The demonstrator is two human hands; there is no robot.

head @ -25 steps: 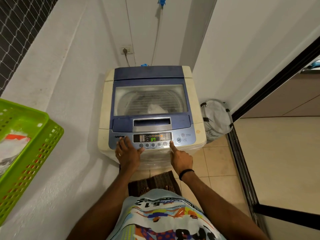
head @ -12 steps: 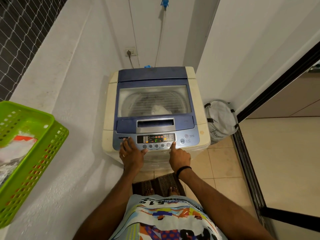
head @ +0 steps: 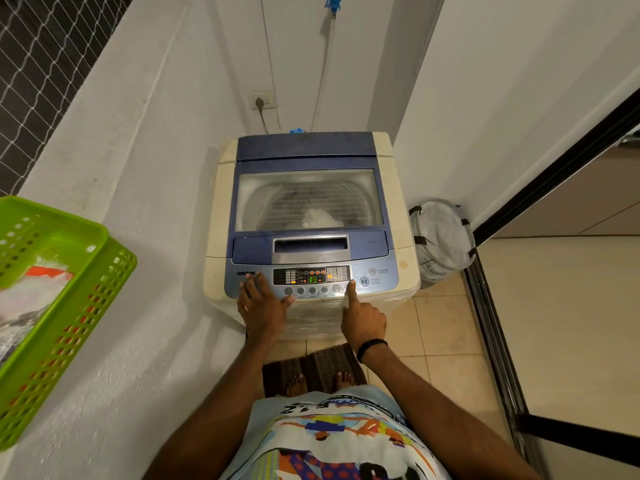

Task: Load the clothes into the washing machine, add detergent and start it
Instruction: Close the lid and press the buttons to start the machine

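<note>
A cream and blue top-loading washing machine (head: 391, 188) stands straight ahead with its glass lid (head: 310, 199) down. White clothes (head: 320, 218) show through the glass inside the drum. The control panel (head: 311, 275) is lit and its green digits read 19. My left hand (head: 261, 304) lies flat on the panel's left end, fingers spread, holding nothing. My right hand (head: 362, 317) is curled with only the index finger out, its tip on the button at the right end of the row, just left of the start/pause button (head: 364, 282).
A green plastic basket (head: 52, 306) with a white and orange pack in it sits on the white ledge at left. A white laundry bag (head: 441, 237) stands right of the machine. A dark sliding-door frame (head: 498, 341) runs along the right. A brown mat (head: 315, 367) lies underfoot.
The display went from 37 to 19. My right index finger stays at the right end of the button row and my left hand has not shifted. The camera drifted slightly.
</note>
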